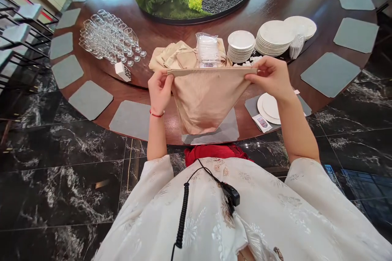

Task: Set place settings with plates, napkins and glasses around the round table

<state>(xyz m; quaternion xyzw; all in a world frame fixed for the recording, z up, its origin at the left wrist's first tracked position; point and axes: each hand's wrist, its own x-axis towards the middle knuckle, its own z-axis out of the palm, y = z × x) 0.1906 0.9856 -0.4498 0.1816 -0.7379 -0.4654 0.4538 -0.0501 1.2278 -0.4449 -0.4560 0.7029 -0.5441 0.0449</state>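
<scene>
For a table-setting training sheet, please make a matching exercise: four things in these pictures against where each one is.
Things:
1. Red string bracelet
2. Beige ribbed cloth
3. Small stack of white plates
4. Wine glasses

Places:
A. Right of the clear plastic bag
B. Stretched between the left hand and right hand
C. Around the left wrist
D. Left of the bag

Pairs: 1-C, 2-B, 3-A, 4-D

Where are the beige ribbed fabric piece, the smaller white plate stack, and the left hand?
Beige ribbed fabric piece (206, 102): head view, middle of hanging panel.
Smaller round white plate stack (241, 40): head view, top plate.
Left hand (159, 91): head view, back of hand.
</scene>
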